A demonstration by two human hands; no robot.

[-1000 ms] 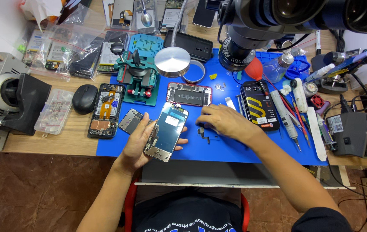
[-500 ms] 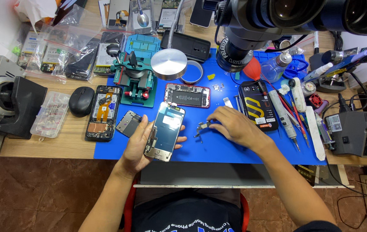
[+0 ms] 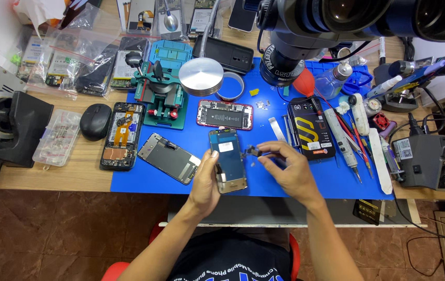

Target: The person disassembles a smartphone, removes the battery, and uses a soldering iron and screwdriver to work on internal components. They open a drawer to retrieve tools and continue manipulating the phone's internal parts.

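My left hand [image 3: 205, 183] holds a detached phone screen panel [image 3: 228, 160] by its left edge, back side up, just above the blue mat [image 3: 144, 182]. My right hand [image 3: 288, 167] is beside the panel's upper right corner and pinches a small dark part [image 3: 251, 151] on a short flex strip between thumb and fingertips. An opened red-framed phone [image 3: 224, 114] lies on the mat just beyond the panel.
Another screen panel [image 3: 170, 157] and an opened black phone [image 3: 122, 135] lie left. A green clamp fixture [image 3: 161, 92], a round metal disc [image 3: 201, 76], a dark battery pack [image 3: 311, 127], tweezers and screwdrivers [image 3: 341, 139], a microscope head [image 3: 305, 31] and a mouse [image 3: 95, 121] surround them.
My left hand has turned the panel more upright and shifted it right. My right hand lifted off the mat with the small part and came toward the panel's top corner.
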